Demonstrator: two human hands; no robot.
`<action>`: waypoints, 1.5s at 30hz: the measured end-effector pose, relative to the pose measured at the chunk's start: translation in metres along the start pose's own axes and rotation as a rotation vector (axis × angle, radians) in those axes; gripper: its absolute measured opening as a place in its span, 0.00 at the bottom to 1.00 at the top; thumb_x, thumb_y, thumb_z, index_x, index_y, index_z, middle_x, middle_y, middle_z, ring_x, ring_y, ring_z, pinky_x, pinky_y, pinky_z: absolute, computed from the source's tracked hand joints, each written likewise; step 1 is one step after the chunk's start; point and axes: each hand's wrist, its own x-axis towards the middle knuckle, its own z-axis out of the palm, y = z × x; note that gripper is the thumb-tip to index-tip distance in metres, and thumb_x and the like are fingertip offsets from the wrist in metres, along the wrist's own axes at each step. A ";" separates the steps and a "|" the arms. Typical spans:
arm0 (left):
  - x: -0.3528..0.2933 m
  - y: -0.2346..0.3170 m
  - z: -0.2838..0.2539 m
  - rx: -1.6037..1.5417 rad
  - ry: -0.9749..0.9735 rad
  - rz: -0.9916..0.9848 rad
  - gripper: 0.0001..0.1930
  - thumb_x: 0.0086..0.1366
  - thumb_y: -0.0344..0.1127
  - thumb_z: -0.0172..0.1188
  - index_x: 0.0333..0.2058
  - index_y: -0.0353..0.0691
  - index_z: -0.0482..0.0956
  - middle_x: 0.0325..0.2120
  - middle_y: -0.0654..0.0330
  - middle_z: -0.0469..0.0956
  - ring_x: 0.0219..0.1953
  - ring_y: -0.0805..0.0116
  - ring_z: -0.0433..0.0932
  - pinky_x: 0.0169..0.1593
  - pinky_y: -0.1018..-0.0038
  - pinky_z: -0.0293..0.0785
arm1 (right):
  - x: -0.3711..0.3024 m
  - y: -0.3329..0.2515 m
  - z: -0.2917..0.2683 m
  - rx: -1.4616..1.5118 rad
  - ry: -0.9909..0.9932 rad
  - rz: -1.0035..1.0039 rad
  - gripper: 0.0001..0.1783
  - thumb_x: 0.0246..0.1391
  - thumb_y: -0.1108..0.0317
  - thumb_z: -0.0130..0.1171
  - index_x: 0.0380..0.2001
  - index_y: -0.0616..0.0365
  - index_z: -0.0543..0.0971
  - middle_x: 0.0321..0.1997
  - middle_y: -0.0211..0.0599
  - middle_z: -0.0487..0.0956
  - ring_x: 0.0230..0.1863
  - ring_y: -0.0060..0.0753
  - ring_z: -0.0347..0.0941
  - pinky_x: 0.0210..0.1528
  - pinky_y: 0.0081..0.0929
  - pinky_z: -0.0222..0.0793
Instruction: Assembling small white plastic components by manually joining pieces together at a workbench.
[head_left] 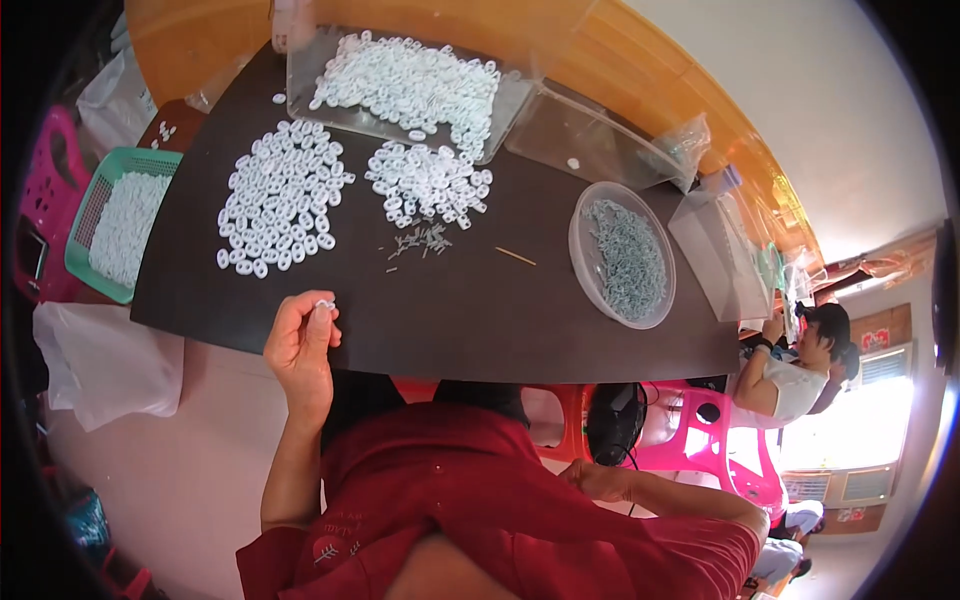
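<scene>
Watching, I cannot tell how the right hand [600,482] beside the dark red shirt [430,480] keeps its fingers; the left hand [303,345] pinches one small white piece [325,304] over the dark brown tabletop [450,325]; beyond lie white two-holed oval pieces [283,195].

Tbl [430,320] dk brn; oval pcs [285,195] wht; pins [628,258] gry; basket [95,210] grn.

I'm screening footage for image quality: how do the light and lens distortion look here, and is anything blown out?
Head view: fisheye bends the dark table's edge into a curve, and the corners go black; head view: the window at right is blown out to white; head view: the left hand is clearly lit, though the white piece it pinches shows little detail.
</scene>
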 end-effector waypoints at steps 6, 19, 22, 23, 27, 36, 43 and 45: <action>0.000 -0.002 0.002 0.037 0.009 0.030 0.07 0.64 0.30 0.54 0.37 0.33 0.75 0.26 0.64 0.72 0.22 0.82 0.66 0.27 0.86 0.63 | -0.011 -0.038 0.020 -0.098 0.136 0.081 0.15 0.50 0.75 0.49 0.42 0.64 0.77 0.31 0.30 0.77 0.31 0.21 0.69 0.34 0.20 0.67; 0.004 -0.002 0.007 0.051 -0.008 0.016 0.07 0.63 0.30 0.54 0.37 0.33 0.76 0.26 0.64 0.73 0.22 0.82 0.66 0.26 0.86 0.63 | -0.040 -0.114 -0.016 -0.349 -0.036 0.049 0.14 0.43 0.80 0.52 0.37 0.62 0.76 0.31 0.36 0.78 0.33 0.29 0.74 0.36 0.26 0.71; -0.001 -0.003 0.002 0.042 0.039 -0.028 0.07 0.63 0.30 0.55 0.37 0.34 0.76 0.26 0.64 0.73 0.22 0.83 0.66 0.25 0.86 0.63 | -0.067 -0.193 -0.041 -0.587 0.687 -0.506 0.06 0.45 0.78 0.52 0.29 0.60 0.75 0.29 0.38 0.77 0.32 0.30 0.75 0.34 0.28 0.71; -0.003 -0.007 -0.003 0.039 0.049 -0.015 0.07 0.63 0.30 0.55 0.37 0.33 0.76 0.26 0.64 0.74 0.22 0.83 0.66 0.25 0.86 0.63 | -0.069 -0.216 -0.056 -0.949 1.010 -0.753 0.03 0.46 0.75 0.54 0.28 0.58 0.74 0.26 0.42 0.75 0.30 0.41 0.74 0.32 0.34 0.69; 0.002 -0.006 0.000 0.036 0.034 -0.010 0.07 0.63 0.30 0.55 0.37 0.33 0.76 0.26 0.63 0.74 0.21 0.82 0.66 0.25 0.85 0.63 | -0.058 -0.301 -0.139 -1.485 1.796 -1.145 0.16 0.38 0.77 0.56 0.36 0.59 0.73 0.36 0.45 0.74 0.35 0.51 0.68 0.36 0.41 0.65; 0.003 -0.005 0.010 0.070 0.089 -0.031 0.07 0.63 0.28 0.55 0.37 0.32 0.76 0.26 0.61 0.74 0.21 0.81 0.67 0.25 0.85 0.63 | -0.022 -0.346 -0.258 -1.265 1.558 -0.787 0.09 0.44 0.66 0.58 0.32 0.53 0.75 0.28 0.44 0.78 0.35 0.51 0.73 0.35 0.43 0.67; 0.004 0.002 0.012 0.110 0.066 -0.037 0.07 0.63 0.29 0.54 0.36 0.32 0.76 0.26 0.63 0.73 0.22 0.82 0.66 0.26 0.86 0.64 | -0.021 -0.324 -0.147 -1.494 1.644 -1.238 0.14 0.41 0.77 0.58 0.35 0.55 0.78 0.30 0.36 0.77 0.34 0.41 0.72 0.37 0.34 0.65; 0.005 0.000 0.009 0.121 0.066 -0.052 0.07 0.63 0.30 0.55 0.36 0.32 0.76 0.26 0.63 0.73 0.22 0.82 0.66 0.26 0.86 0.64 | 0.006 -0.316 -0.113 -1.377 1.401 -1.353 0.12 0.40 0.79 0.58 0.32 0.56 0.78 0.29 0.36 0.77 0.32 0.41 0.71 0.35 0.33 0.63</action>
